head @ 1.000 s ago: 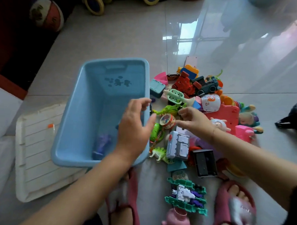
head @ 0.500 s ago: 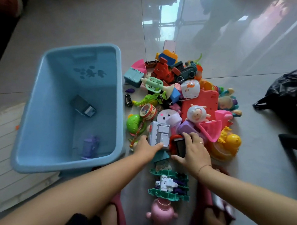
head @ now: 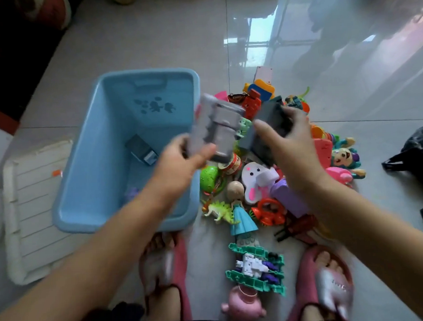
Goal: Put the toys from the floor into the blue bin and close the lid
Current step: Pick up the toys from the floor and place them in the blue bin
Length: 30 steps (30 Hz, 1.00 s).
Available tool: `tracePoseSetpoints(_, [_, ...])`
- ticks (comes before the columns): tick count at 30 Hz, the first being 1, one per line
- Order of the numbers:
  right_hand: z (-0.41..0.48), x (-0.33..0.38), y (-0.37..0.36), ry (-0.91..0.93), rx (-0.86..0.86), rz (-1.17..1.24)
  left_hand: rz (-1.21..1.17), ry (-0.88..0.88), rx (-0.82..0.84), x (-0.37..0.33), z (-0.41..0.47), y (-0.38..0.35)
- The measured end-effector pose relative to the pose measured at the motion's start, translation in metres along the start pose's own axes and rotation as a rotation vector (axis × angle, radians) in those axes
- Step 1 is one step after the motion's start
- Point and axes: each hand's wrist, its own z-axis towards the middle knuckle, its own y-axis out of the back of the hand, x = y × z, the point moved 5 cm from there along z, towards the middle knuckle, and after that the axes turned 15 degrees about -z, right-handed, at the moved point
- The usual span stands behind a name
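Observation:
The blue bin (head: 89, 151) stands open on the floor at centre left, with a dark boxy toy (head: 141, 149) and a small purple toy (head: 132, 193) inside. My left hand (head: 181, 159) grips a grey blocky toy (head: 217, 128) above the bin's right rim. My right hand (head: 289, 142) grips a dark grey box-shaped toy (head: 268, 121) above the toy pile (head: 262, 182), which lies to the right of the bin. Both held toys are blurred. The white lid (head: 31, 209) lies flat on the floor left of the bin.
My feet in pink slippers (head: 329, 281) stand at the bottom, with a green-framed toy (head: 256, 270) and a pink pig toy (head: 241, 304) between them. A black bag (head: 416, 156) lies at the right edge. Dark furniture fills the top left corner.
Both hands have lifted off the pile, each raising a toy: the left one carries the grey blocky toy toward the bin, the right one holds the dark box-shaped toy up.

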Motion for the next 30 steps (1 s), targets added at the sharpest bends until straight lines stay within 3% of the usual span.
tracePoseSetpoints(3, [0.005,0.041,-0.062,0.114,0.177,-0.075,0.090,-0.058,-0.208,-0.014,0.017,0.075])
tracePoseSetpoints(8, [-0.002,0.045,-0.119,0.131,0.427,-0.154,0.206,0.240,-0.430,0.038,0.020,0.166])
tracePoseSetpoints(10, [-0.001,0.033,-0.106,0.152,0.392,-0.146,0.402,0.285,-0.474,0.045,0.015,0.173])
tracePoseSetpoints(12, [-0.003,0.005,-0.080,0.183,0.313,-0.237,0.712,0.183,-0.531,0.029,0.007,0.157])
tracePoseSetpoints(13, [-0.008,-0.016,-0.067,0.179,0.308,-0.307,0.757,0.018,-0.528,0.016,0.001,0.138])
tracePoseSetpoints(15, [-0.028,-0.070,-0.046,0.112,0.405,-0.474,0.640,-0.391,-0.349,-0.007,-0.022,0.081])
tracePoseSetpoints(17, [-0.059,-0.130,-0.033,0.020,0.617,-0.670,0.549,-0.544,0.037,0.001,-0.049,0.024])
tracePoseSetpoints(19, [-0.092,-0.175,-0.025,-0.022,0.812,-0.862,0.542,-0.415,0.368,0.039,-0.066,-0.015])
tracePoseSetpoints(21, [-0.114,-0.203,-0.021,0.006,0.917,-1.000,0.569,-0.164,0.538,0.089,-0.068,-0.033])
tracePoseSetpoints(24, [-0.127,-0.206,-0.028,0.123,0.854,-1.092,0.739,0.096,0.547,0.152,-0.055,-0.033])
tracePoseSetpoints(26, [-0.136,-0.203,-0.034,0.173,0.830,-1.111,0.797,0.164,0.446,0.171,-0.042,-0.031])
tracePoseSetpoints(30, [-0.151,-0.208,-0.039,0.208,0.907,-1.110,1.117,0.043,0.368,0.185,-0.017,-0.031])
